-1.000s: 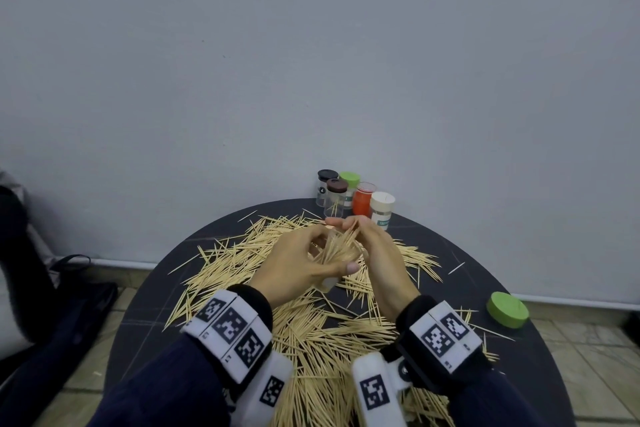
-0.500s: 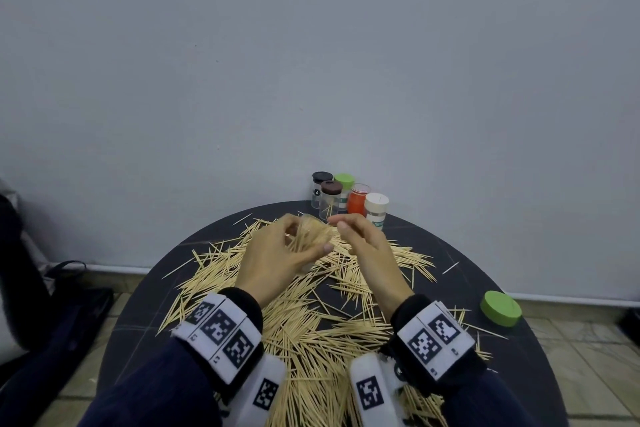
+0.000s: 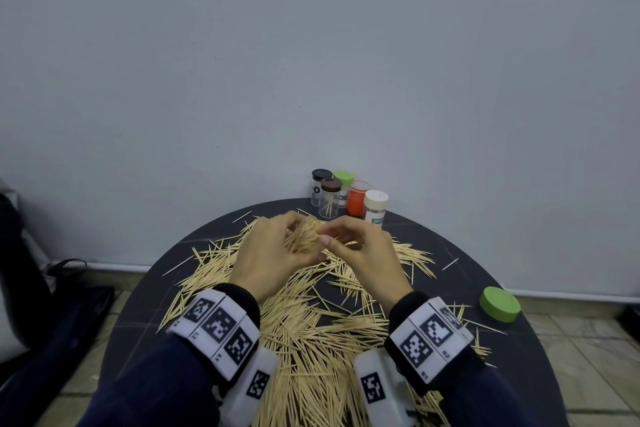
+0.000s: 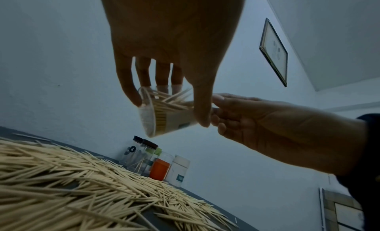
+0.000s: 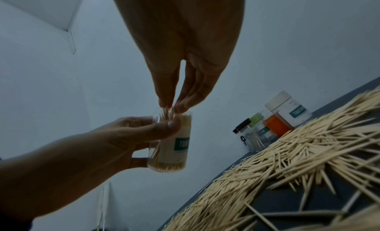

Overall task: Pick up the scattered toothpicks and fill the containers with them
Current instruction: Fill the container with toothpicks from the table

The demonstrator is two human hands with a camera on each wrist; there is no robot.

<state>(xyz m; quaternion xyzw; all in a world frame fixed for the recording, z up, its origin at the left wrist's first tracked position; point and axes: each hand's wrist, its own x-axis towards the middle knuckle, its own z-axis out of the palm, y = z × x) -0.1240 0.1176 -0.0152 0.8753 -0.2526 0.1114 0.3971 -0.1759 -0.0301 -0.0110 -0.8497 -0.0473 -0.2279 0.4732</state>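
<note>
My left hand (image 3: 277, 250) (image 4: 164, 94) (image 5: 144, 132) grips a clear labelled container (image 3: 304, 234) (image 4: 164, 119) (image 5: 176, 146), lidless and nearly full of toothpicks, above the table. My right hand (image 3: 349, 239) (image 5: 170, 106) (image 4: 218, 109) pinches a few toothpicks (image 5: 165, 113) at its open mouth. Loose toothpicks (image 3: 311, 322) (image 4: 82, 177) (image 5: 298, 161) lie heaped across the dark round table (image 3: 485, 253).
Several containers stand at the table's far edge by the wall: black-lidded (image 3: 320, 185), brown-lidded (image 3: 329, 198), green-lidded (image 3: 344, 185), orange (image 3: 356, 199) and white-lidded (image 3: 375, 206). A loose green lid (image 3: 499, 304) lies at the right edge. A dark bag (image 3: 69, 305) sits on the floor at left.
Both hands have moved slightly away from me and left with the container. The right fingers have come back to its mouth with toothpicks.
</note>
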